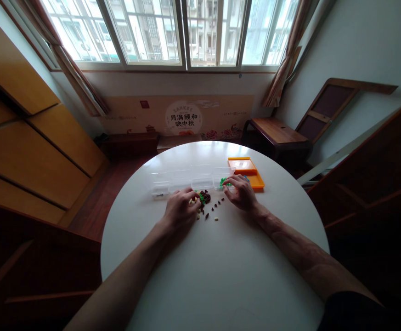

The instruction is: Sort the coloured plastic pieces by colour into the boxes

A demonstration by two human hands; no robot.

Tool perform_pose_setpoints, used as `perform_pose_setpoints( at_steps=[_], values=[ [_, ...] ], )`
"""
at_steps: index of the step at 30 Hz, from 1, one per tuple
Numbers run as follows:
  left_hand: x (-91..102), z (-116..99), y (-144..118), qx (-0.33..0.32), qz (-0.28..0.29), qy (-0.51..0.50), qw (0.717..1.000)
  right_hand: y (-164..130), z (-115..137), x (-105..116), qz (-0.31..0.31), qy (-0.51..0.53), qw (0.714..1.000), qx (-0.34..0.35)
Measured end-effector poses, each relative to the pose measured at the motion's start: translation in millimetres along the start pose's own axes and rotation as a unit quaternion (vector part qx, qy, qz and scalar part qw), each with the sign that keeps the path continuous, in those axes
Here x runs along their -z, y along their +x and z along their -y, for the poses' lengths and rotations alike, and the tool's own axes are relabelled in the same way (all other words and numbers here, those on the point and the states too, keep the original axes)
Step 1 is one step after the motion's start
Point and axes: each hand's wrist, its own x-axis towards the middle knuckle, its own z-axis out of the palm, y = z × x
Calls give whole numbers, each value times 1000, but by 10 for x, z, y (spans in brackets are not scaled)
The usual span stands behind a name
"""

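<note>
My left hand rests at the left side of a small pile of dark brown pieces, with some green and pale pieces mixed in. Its fingers are curled in; what they pinch is too small to name. My right hand is over the right end of a clear plastic compartment box. Small green pieces lie in that end compartment, close under its thumb and index finger. Those two fingertips nearly meet, and anything between them cannot be made out.
Loose brown bits and a pale piece are scattered in front of the pile. An orange tray with some blue pieces lies behind my right hand. All this is on a round white table. A wooden chair stands beyond.
</note>
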Motion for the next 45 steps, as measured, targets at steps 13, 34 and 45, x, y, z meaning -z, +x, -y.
perform_pose_setpoints(
  at_steps=[13, 34, 45],
  values=[
    [-52, -78, 28, 22, -23, -37, 999, -2, 5, -8, 4, 2, 1000, 5],
    [-61, -68, 27, -5, 1, -67, 998, 5, 39, 4, 11, 12, 1000, 17],
    [-88, -33, 22, -36, 3, -52, 998, 2, 31, 4, 16, 13, 999, 24]
  ],
)
